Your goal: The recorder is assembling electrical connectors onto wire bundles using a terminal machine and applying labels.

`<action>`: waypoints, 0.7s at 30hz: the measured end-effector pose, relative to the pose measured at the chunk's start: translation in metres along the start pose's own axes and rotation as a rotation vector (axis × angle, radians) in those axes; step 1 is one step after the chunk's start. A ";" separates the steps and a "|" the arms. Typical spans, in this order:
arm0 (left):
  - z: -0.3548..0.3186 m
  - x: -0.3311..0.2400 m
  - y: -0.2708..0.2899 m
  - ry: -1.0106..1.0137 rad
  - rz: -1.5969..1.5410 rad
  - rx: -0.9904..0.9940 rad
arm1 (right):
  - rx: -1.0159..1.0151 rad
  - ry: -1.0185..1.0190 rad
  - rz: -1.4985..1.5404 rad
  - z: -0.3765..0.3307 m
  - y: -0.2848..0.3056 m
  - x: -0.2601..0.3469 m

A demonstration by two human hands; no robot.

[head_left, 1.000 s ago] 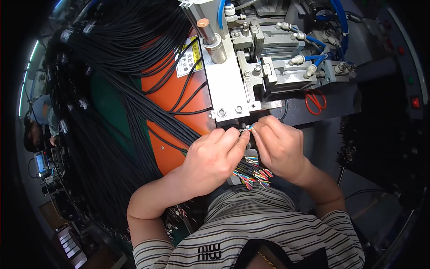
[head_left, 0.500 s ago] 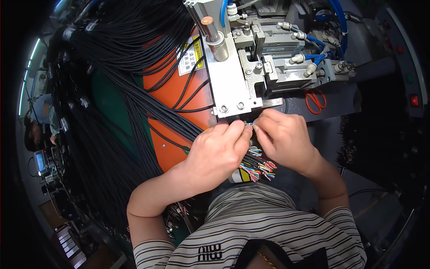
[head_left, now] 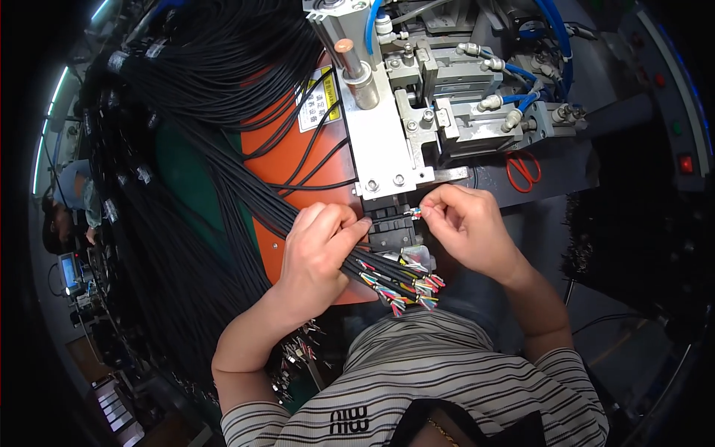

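A thin black cable (head_left: 391, 217) lies across a black slotted fixture (head_left: 387, 240) below the machine's pale metal plate. My left hand (head_left: 316, 242) is closed, its thumb and forefinger pressed together on the cable at the fixture's left edge. At the cable's other end, small coloured wires (head_left: 415, 213) fan out of the black jacket. My right hand (head_left: 469, 227) pinches these wires between thumb and forefinger. Beneath my left hand runs a bundle of black cables (head_left: 387, 266), their stripped ends showing red, yellow, blue and white wires.
A metal machine (head_left: 477, 119) with blue air tubes stands ahead. Red-handled scissors (head_left: 523, 171) lie on its right side. Masses of black cables (head_left: 216, 89) cover the orange board (head_left: 324, 201) and the left side. A person (head_left: 71, 186) is at far left.
My left hand has slid left and down along the cable, uncovering the black fixture. The right hand stays nearly in place at the wire ends. The cable bundle has shifted slightly left.
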State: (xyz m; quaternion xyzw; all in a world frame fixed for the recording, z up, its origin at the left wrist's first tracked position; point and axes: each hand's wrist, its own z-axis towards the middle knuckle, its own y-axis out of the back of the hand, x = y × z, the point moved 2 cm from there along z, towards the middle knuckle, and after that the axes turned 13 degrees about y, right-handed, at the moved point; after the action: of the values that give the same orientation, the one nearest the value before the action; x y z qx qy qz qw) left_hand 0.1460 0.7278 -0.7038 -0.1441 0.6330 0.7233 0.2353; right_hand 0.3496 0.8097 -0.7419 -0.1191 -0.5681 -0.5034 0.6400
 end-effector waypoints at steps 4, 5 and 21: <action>-0.007 0.005 -0.004 -0.007 0.005 -0.064 | -0.031 0.014 0.084 -0.002 -0.003 0.025; -0.007 0.004 -0.004 -0.015 -0.001 -0.082 | 0.004 -0.043 0.267 -0.003 -0.003 0.031; 0.014 -0.043 -0.006 -0.178 -0.084 -0.111 | 0.004 -0.455 1.155 -0.011 0.001 0.006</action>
State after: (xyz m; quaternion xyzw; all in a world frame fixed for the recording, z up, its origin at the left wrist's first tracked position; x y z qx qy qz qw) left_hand 0.1867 0.7348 -0.6846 -0.1184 0.5619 0.7567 0.3126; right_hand 0.3565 0.7991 -0.7404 -0.5106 -0.5350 -0.0365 0.6721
